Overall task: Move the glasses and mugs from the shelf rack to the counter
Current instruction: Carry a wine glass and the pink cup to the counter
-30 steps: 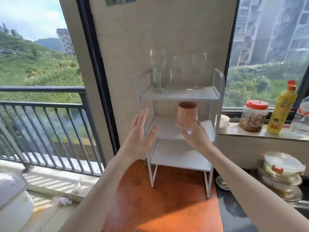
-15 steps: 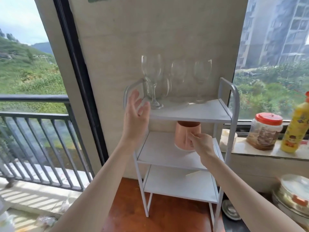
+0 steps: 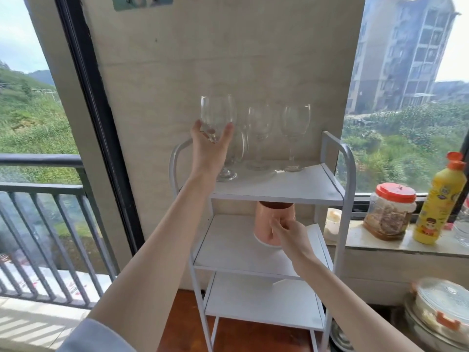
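A white three-tier shelf rack (image 3: 341, 174) stands on a reddish-brown counter (image 3: 182, 323). On its top tier are three clear wine glasses: the left wine glass (image 3: 217, 113), the middle one (image 3: 258, 125) and the right one (image 3: 295, 123). A clear glass mug (image 3: 239, 146) stands behind the left glass. My left hand (image 3: 209, 148) cups the bowl of the left wine glass from below, whose foot rests on the shelf. A pink mug (image 3: 269, 219) sits on the middle tier, and my right hand (image 3: 291, 235) pinches its side near the handle. The bottom tier is bare.
On the sill to the right stand a white cup (image 3: 332, 221), a red-lidded jar (image 3: 390, 212) and a yellow bottle (image 3: 441, 201). Stacked lidded glass containers (image 3: 449, 313) sit lower right. A dark window frame (image 3: 101, 118) and balcony railing (image 3: 38, 161) are on the left.
My left hand rose from beside the rack and closed around the left wine glass's bowl. My right hand stayed at the pink mug. The view moved closer.
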Demonstrator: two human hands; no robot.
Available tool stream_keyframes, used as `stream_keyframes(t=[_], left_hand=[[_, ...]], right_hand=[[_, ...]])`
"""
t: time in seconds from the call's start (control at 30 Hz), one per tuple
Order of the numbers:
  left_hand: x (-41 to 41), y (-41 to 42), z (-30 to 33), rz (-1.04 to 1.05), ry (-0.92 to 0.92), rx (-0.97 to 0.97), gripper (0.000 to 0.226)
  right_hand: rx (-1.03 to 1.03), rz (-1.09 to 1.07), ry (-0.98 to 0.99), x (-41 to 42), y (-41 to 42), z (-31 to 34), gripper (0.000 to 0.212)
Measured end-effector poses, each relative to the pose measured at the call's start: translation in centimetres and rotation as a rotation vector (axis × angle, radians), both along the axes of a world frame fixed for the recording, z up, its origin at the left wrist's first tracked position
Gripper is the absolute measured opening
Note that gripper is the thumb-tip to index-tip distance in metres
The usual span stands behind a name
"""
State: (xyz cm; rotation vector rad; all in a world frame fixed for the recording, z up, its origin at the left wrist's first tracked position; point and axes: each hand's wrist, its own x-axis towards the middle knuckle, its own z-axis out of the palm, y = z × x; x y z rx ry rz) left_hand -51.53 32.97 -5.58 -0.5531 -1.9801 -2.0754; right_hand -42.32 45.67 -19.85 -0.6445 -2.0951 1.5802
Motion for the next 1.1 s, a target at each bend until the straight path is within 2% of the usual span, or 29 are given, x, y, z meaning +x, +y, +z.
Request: stream_keyframes(t=[0.1, 0.2, 0.33, 0.47, 0.53, 0.67, 0.77, 0.9, 1.1], left_hand=[[-0.2, -0.1, 0.3, -0.032, -0.009, 0.039, 0.057], [0.4, -0.5, -0.2, -0.055, 0.022, 0.111, 0.042], [2.7, -1.3, -0.5, -0.065, 0.067, 0.202, 0.048], [5.2, -2.9, -0.1, -0.088, 0.090, 0.250, 0.035], [6.8, -3.8, -0.3, -0.161, 0.091, 0.249, 0.040], [10.7, -5.9, -1.7, -0.313, 0.092, 0.214, 0.068], [13.5, -6.8, -3.8, -0.377, 0.085, 0.118, 0.085], [17.5, -6.9, -5.9, -0.493, 0.020, 0.053, 0.111], [24.8, -5.1, -8.2, -0.656, -0.038, 0.035, 0.096]], right_hand=[[0.009, -0.013, 0.034, 0.3, -0.4, -0.2, 0.031], [0.028, -0.033, 0.050, 0.7, -0.7, -0.5, 0.032], [0.012, -0.055, 0.056, 1.7, -1.5, -0.3, 0.029], [-0.077, -0.049, 0.131, 3.7, -3.0, -0.7, 0.024], [-0.064, -0.084, 0.146, 5.2, -3.8, -1.0, 0.024], [-0.073, -0.137, 0.209, 9.2, -5.8, -1.4, 0.029], [-0.055, -0.159, 0.244, 12.7, -7.4, -1.9, 0.032], [-0.038, -0.222, 0.262, 18.4, -8.5, -2.6, 0.032], [-0.040, -0.340, 0.281, 28.1, -6.4, -1.4, 0.031]])
